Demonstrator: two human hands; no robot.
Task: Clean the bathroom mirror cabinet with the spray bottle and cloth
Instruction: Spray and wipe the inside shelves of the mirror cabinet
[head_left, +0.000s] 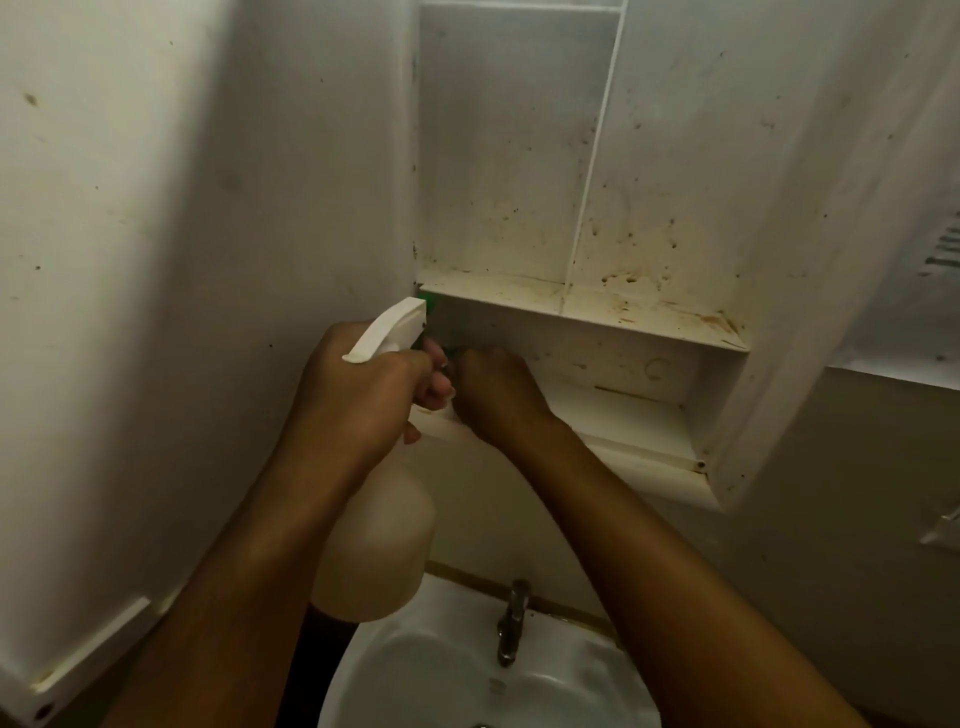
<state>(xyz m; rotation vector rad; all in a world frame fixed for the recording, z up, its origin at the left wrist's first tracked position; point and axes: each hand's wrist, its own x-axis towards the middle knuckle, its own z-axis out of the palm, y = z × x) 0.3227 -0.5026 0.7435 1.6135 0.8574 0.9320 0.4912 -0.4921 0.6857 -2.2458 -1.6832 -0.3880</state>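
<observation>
Over the sink (415, 670), left hand (363, 400) grips spray bottle (379, 540) by its neck, nozzle aimed at stained cabinet shelf (623, 312); right hand (493, 395) curls at the trigger, grip unclear. No cloth visible.

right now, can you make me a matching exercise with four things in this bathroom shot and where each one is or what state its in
Things
1. spray bottle
2. faucet
3. cabinet shelf
4. sink

Places or states
A. stained with brownish marks
B. held up in the left hand
C. standing at the back of the basin
D. white, lowest in the view, under both arms

Pairs: 1-B, 2-C, 3-A, 4-D
</observation>
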